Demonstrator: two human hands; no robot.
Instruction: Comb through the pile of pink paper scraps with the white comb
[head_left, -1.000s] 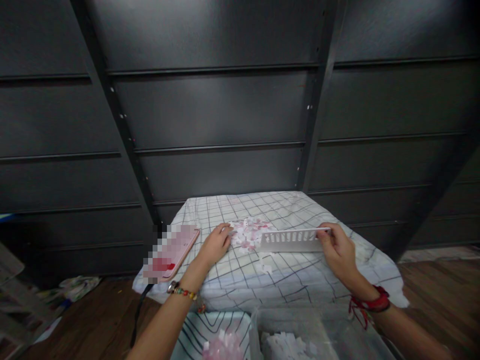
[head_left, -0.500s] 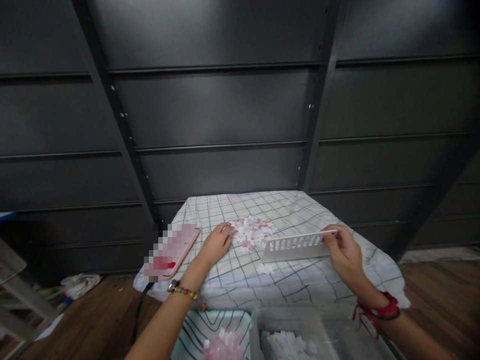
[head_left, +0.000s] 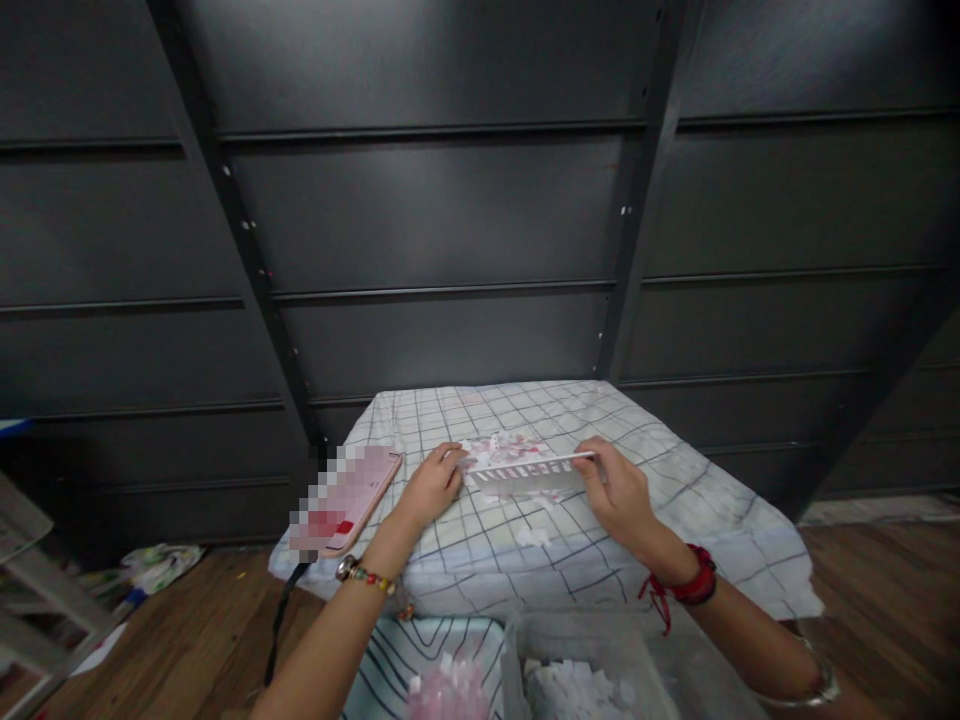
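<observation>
My right hand pinches the right end of a white plastic panel with a row of slots under its rim. It stands on edge across the front of a loose pile of small white and pink paper-like pieces, hiding part of it. Whether the panel is one side of a basket, I cannot tell. My left hand lies on the cloth with fingers stretched out, their tips at the pile's left edge by the panel's left end. A few white pieces lie nearer to me on the checked cloth.
A pink phone with a black cable lies on the left. In front are a striped tray with a pink bundle and a clear plastic box holding white pieces. A dark panelled wall rises behind.
My right hand has moved left with the white panel, from right of the pile to its front. My left hand has stayed nearly still.
</observation>
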